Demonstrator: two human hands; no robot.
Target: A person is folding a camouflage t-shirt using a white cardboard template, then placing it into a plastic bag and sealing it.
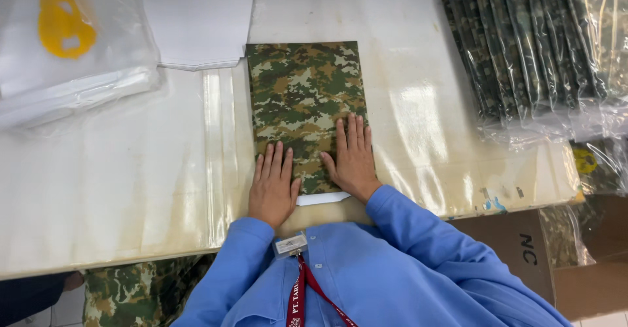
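glossy and cream-coloured, the worktable (131, 189) carries a clear plastic sheet that throws back the ceiling light in pale bands. at its near edge lies a folded camouflage garment (306, 108), a flat rectangle of woven cloth printed in green, brown and tan blotches, its long sides running away from the person. both hands rest on its near end, seemingly to keep the fold pressed flat and square. the left hand (272, 186) lies palm down, fingers straight and close together, partly on the cloth and partly on the table beside its left edge; it grips nothing. the right hand (354, 159) is likewise spread flat, fingers extended on the fabric near its right edge, holding nothing, only pressing. a white card (322, 199) peeks out from under the garment's near edge between the 2 wrists, probably a stiffener for the fold. at the far right a stack of bagged camouflage garments (536, 46) leans in crinkly clear film. at the far left sit clear bags with a yellow print (62, 26), and a white sheet (196, 16) lies just beyond the garment's top edge. a cardboard box (523, 255) stands below the table on the right.
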